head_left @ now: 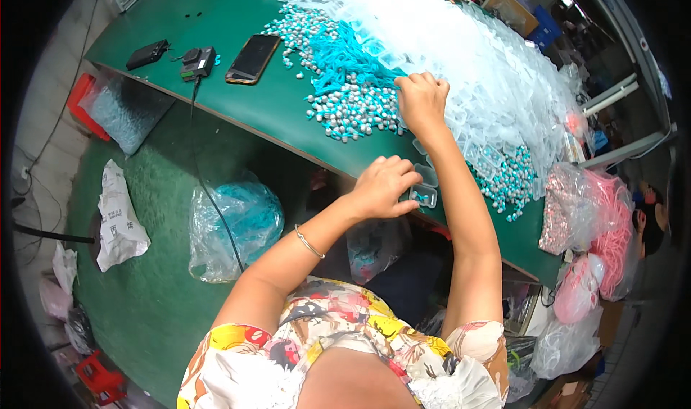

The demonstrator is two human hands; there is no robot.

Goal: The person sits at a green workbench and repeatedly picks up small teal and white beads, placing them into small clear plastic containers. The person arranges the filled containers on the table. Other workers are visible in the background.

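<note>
at the near edge of the green table [237, 100], the left hand [381, 187] rests palm down with its wrist bent, fingers curled over a small clear case [425, 194] that has something teal inside. the fingertips press on the case's left end, so the hand is closed on it. a thin bangle [309, 242] sits on that forearm, which rises from the lower middle of the view.

the right arm stretches straight up from the lower right, elbow nearly locked. the right hand [422, 101] is bunched into a loose fist, knuckles up, at the edge of the bead pile [345, 100], a heap of grey-white beads on teal cords. whether it pinches anything cannot be told, as the fingertips are hidden under the hand. the two hands are apart, the right one farther out on the table.

behind the right hand lies a large drift of clear cases [461, 42]. more beads [507, 182] lie to the right of the forearm. a phone [253, 58] lies face up to the left of the bead pile, with a small black device [199, 62] beside it. a pink bag [608, 229] stands at the table's right end.
</note>
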